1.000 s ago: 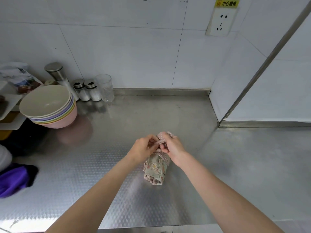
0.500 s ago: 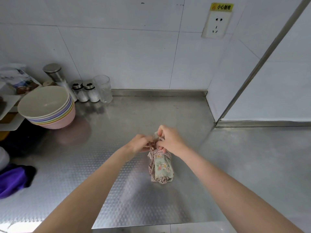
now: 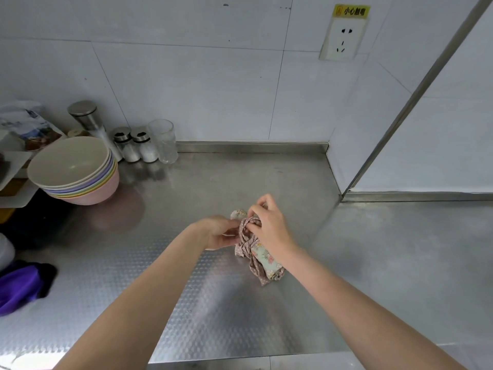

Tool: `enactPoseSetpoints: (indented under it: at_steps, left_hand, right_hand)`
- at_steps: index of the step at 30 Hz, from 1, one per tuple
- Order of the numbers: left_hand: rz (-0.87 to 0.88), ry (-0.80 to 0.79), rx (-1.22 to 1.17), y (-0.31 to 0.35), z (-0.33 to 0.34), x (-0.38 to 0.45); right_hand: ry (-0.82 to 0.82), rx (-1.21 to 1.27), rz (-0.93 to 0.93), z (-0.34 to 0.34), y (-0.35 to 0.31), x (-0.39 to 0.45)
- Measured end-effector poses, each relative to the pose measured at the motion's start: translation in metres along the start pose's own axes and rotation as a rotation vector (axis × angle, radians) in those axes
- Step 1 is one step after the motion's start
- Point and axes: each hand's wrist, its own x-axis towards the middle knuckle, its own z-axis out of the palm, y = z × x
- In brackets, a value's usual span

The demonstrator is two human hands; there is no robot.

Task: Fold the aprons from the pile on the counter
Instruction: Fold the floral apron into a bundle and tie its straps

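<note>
So the apron (image 3: pixel 260 256) is already a tight little roll, floral panel on the outside with polka-dot brown fabric bunched round it, lying on the steel worktop (image 3: pixel 213 188) a bit right of centre, long axis running away from the camera. Its far end is mostly buried under the hands, so I can't really make out how the strap is wound there. A small rounded bit of the same fabric pokes out just behind the left hand.

The right hand (image 3: pixel 269 225) sits on top of the far end, fingers (image 3: pixel 257 204) curled down and pinching the dotted strap. The left hand (image 3: pixel 221 232) comes in from the side, fingers curled and touching the same bunch; looks like it's gripping fabric too, though the fingertips are hidden behind the cloth.

Further out: a stack of pastel bowls (image 3: pixel 73 170) at the left, then 2 shakers (image 3: pixel 136 144), a taller metal-topped grinder (image 3: pixel 86 117) and a clear glass (image 3: pixel 163 140) along the back wall. A purple cloth (image 3: pixel 18 288) is cut off by the left edge, as is some printed packaging (image 3: pixel 26 126) behind the bowls. A wall socket (image 3: pixel 342 38) with a yellow sticker sits up top right.
</note>
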Motion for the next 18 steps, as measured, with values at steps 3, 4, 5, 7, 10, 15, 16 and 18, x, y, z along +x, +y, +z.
enactPoseSetpoints:
  at_steps: [3,4,5,7,10,15,16,18]
  left_hand:
    - [0.019,0.022,0.029,0.001,0.003,0.001]
    - [0.023,0.025,0.032,0.002,0.004,0.001]
    - [0.024,0.032,0.036,0.003,0.005,0.0]
    - [0.019,0.053,0.049,0.005,0.007,-0.001]
    - [0.01,0.099,0.109,0.006,0.008,0.0]
    - [0.035,0.247,0.092,0.008,0.013,0.007]
    - [0.046,0.272,0.052,0.008,0.013,0.009]
    - [0.062,0.331,-0.015,0.004,0.012,0.013]
  right_hand:
    - [0.016,0.098,0.036,0.001,0.006,0.002]
    - [0.034,0.103,0.027,0.001,0.007,0.002]
    - [0.051,0.1,0.001,0.001,0.009,0.003]
    - [0.056,0.04,-0.06,0.0,0.012,0.004]
    - [0.126,-0.307,-0.265,-0.004,0.008,0.005]
    - [0.1,-0.492,-0.411,-0.011,-0.002,-0.012]
    - [0.077,-0.463,-0.42,-0.011,0.0,-0.018]
    - [0.045,-0.381,-0.48,-0.01,0.007,-0.029]
